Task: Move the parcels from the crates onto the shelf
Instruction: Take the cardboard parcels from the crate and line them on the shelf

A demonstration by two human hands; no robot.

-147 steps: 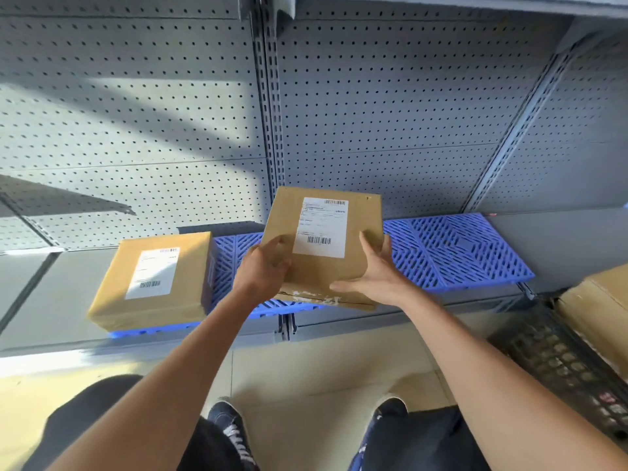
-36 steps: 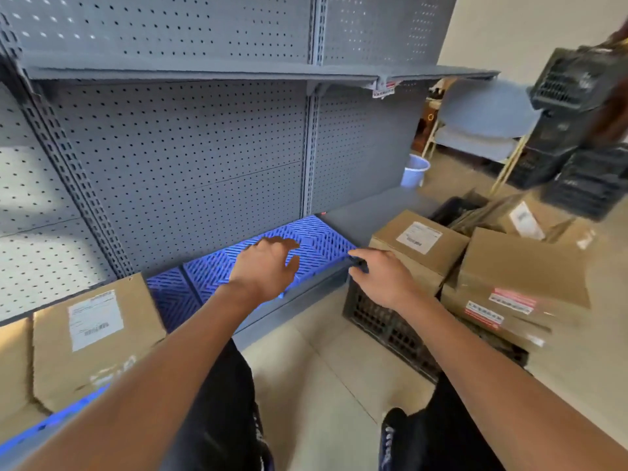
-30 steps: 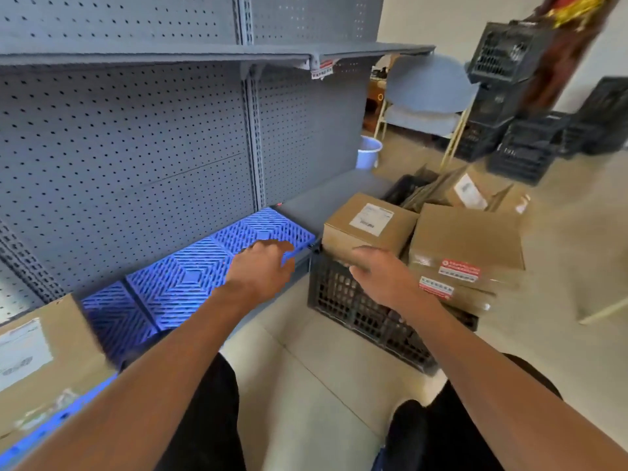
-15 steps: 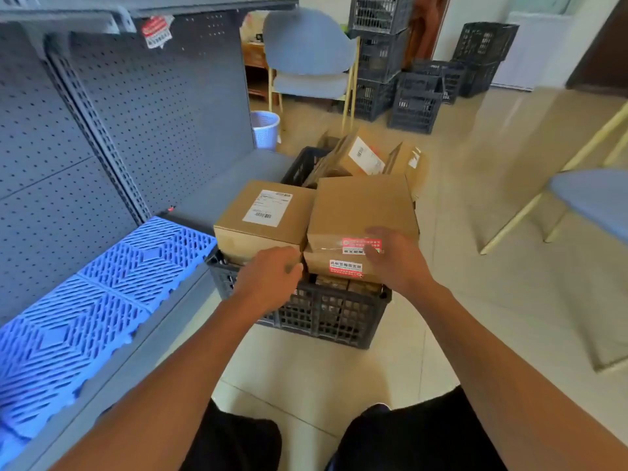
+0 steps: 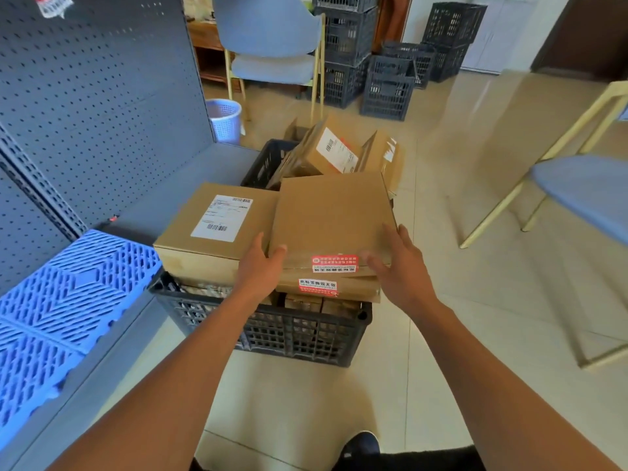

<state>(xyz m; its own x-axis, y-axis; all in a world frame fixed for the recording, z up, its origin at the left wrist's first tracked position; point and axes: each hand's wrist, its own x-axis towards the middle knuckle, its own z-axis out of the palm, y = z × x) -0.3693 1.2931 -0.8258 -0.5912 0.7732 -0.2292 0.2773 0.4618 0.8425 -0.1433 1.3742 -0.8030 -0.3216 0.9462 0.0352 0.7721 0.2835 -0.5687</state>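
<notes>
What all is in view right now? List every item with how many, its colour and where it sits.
Parcels: at least five, brown, piled in the crates.
Near crate: one, black, on the floor by the shelf.
Far crate: one, black, behind the near one.
Stacked crates: several, black, at the back.
Shelf: one, grey, left.
Mats: blue, on the shelf.
Bin: one, pale lilac, past the shelf end.
Chairs: two, blue seats, back and right.
Left hand: grips the top parcel's left edge.
Right hand: grips its right edge.

Both arms outstretched, left hand (image 5: 260, 266) and right hand (image 5: 399, 266) gripping
</notes>
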